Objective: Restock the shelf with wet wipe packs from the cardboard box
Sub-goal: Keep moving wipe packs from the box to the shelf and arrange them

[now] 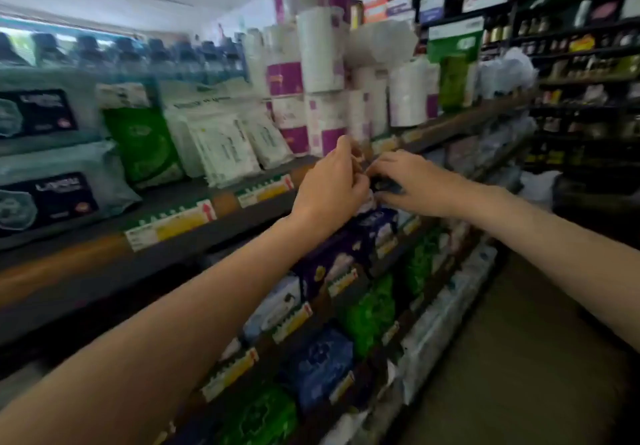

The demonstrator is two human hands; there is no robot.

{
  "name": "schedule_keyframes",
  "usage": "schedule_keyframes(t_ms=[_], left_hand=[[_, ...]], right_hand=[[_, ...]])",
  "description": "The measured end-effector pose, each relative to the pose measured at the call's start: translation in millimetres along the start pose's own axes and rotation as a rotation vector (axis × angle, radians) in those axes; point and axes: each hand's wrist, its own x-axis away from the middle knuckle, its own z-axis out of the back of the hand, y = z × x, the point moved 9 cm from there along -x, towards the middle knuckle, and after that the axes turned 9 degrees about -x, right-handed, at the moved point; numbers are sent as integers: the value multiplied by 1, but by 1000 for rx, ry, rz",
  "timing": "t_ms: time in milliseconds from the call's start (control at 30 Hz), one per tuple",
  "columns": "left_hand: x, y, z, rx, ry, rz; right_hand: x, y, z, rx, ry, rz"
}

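Wet wipe packs stand on the upper shelf (pixel 194 233) at the left: grey-teal packs with black labels (pixel 52 198), a green pack (pixel 145 143) and white packs (pixel 225 148). My left hand (pixel 332 181) and my right hand (pixel 412 184) meet at this shelf's front edge, right of the packs. Both have curled fingers pinching a small dark thing (pixel 384 185) between them. Motion blur hides what it is. No cardboard box is in view.
Tall paper rolls with purple labels (pixel 322 63) stand behind my hands. Lower shelves hold purple (pixel 332 261), green (pixel 370 313) and blue packs (pixel 318 365). A brown floor aisle (pixel 512 358) runs along the right, with dark bottle shelves (pixel 588 80) beyond it.
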Motion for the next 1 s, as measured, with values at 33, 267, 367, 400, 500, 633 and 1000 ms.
schedule_keyframes(t_ms=[33,267,367,400,500,633,1000], left_hand=[[8,20,-28,56,-80,-34],[115,177,-245,101,-744,-165],[188,243,-305,144,-875,-281],[212,265,-323,145,-941,-333],[268,323,-373,134,-1116,-465],[323,384,-436,146,-1249,-518],[457,443,-562,75,-1489,-292]], right_hand=[[32,25,7,27,-10,-88],[342,194,9,56,-188,-862],[482,228,-19,21,-214,-1127],[525,236,-33,-9,-264,-1203],[635,250,-67,-112,-394,-1390],[734,280,-97,-140,-374,-1493],[859,331,-266,-307,-500,-1483]])
